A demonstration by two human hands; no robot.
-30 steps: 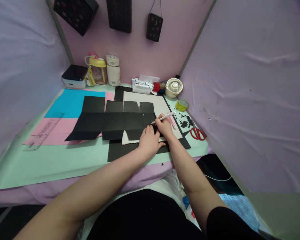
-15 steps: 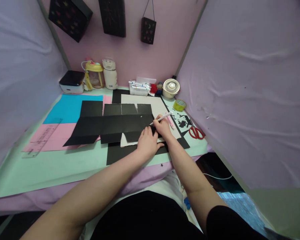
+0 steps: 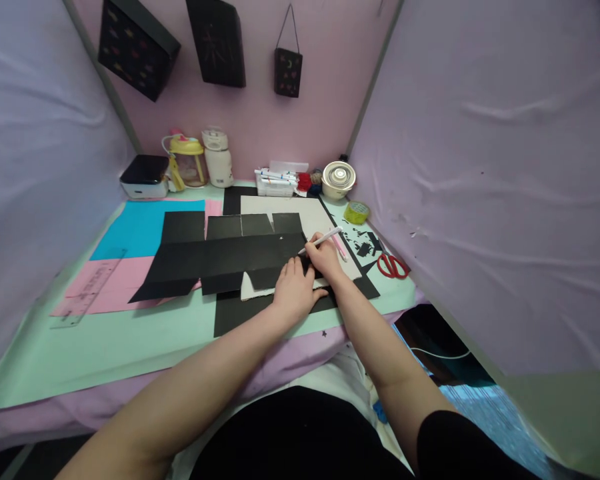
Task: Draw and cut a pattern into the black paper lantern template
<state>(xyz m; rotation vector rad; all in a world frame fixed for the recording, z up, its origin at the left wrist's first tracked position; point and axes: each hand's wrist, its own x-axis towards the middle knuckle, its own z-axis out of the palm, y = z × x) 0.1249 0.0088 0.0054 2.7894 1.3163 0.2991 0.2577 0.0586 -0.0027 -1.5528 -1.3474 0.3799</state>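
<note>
A large sheet of black card [image 3: 225,259], cut into flaps along its long sides and creased, lies over white board [image 3: 280,204] and other paper. My left hand [image 3: 295,285] rests flat on its right end, fingers stretched forward and thumb out to the side. My right hand [image 3: 323,259] is closed around a white pen [image 3: 327,237], whose tip meets the card's right end just beyond my left fingertips. What the tip leaves on the card is too small to make out. A pink pen [image 3: 339,247] lies right of my right hand.
Red-handled scissors [image 3: 393,266], black paper scraps [image 3: 364,249] and green tape [image 3: 357,213] lie to the right. A clear ruler [image 3: 93,290] crosses pink and blue paper [image 3: 140,227] at left. Along the back stand a pen box [image 3: 276,183], bottles [image 3: 219,163] and a lidded bowl [image 3: 339,179].
The view has tilted up slightly, so the back items sit lower in the picture. Both hands keep nearly the same place on the card, and the pen stays in my right hand.
</note>
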